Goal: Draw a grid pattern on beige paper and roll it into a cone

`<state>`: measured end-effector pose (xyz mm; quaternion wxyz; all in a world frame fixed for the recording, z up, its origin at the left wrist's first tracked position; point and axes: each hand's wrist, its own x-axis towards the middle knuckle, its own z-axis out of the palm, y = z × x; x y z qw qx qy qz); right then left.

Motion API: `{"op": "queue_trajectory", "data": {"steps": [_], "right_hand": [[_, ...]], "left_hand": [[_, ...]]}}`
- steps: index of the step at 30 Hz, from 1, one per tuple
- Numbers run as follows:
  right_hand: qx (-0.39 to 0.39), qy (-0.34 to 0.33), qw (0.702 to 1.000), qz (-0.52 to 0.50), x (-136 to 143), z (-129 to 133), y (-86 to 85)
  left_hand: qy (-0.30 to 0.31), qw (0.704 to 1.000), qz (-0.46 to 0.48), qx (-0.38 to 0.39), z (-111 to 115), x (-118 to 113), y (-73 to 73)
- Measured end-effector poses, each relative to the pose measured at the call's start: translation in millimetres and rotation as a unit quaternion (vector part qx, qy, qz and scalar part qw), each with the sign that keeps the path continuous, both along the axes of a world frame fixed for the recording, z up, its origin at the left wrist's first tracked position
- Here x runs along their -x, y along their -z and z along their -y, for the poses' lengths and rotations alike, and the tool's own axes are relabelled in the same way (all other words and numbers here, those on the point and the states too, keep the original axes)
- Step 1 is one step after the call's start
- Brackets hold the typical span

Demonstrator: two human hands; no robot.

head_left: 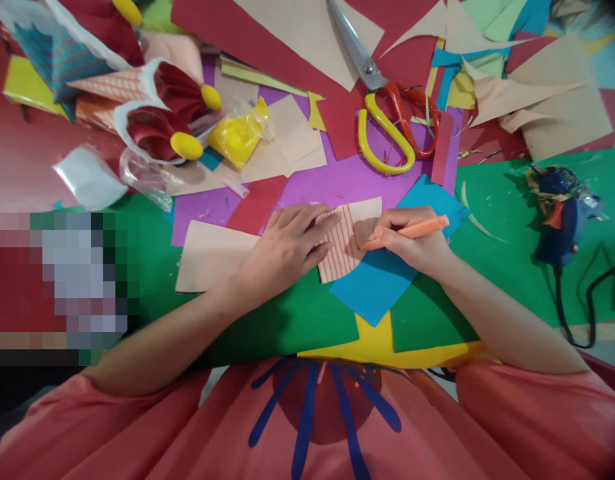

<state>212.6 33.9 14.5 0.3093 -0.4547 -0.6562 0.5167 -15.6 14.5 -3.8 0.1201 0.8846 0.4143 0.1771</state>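
An orange marker (423,227) is gripped in my right hand (415,243), its tip down at a cream paper piece (343,243). Orange stripes cover the left part of that piece, and its right part is plain. My left hand (285,247) lies flat with fingers stretched over the striped paper's left side. Under the left wrist and reaching leftward is another plain cream paper piece (212,257). Blue paper (375,290) lies partly beneath the striped piece and my right hand.
Large scissors (382,100) with red and yellow handles lie beyond my hands. A blue glue gun (560,220) with a cord rests at the right. Paper cones (122,87), a yellow clay packet (240,133) and paper scraps (552,93) spread across the back. Green sheets (287,327) cover the near side.
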Motion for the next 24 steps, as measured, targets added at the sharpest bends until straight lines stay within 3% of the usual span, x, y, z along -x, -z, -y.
{"op": "queue_trajectory", "data": {"steps": [10, 19, 24], "right_hand": [[0.006, -0.015, 1.000, 0.001, 0.4, 0.5, -2.9], [0.006, -0.043, 0.999, 0.004, -0.8, -0.4, -2.1], [0.032, -0.051, 0.998, -0.034, -4.8, -2.4, -0.5]], "left_hand": [[-0.010, 1.000, -0.016, 0.022, 0.3, 0.1, -0.1], [0.005, 1.000, -0.005, -0.009, -0.4, -0.3, 0.2], [-0.005, 1.000, -0.011, 0.013, 0.1, -0.6, -0.8]]}}
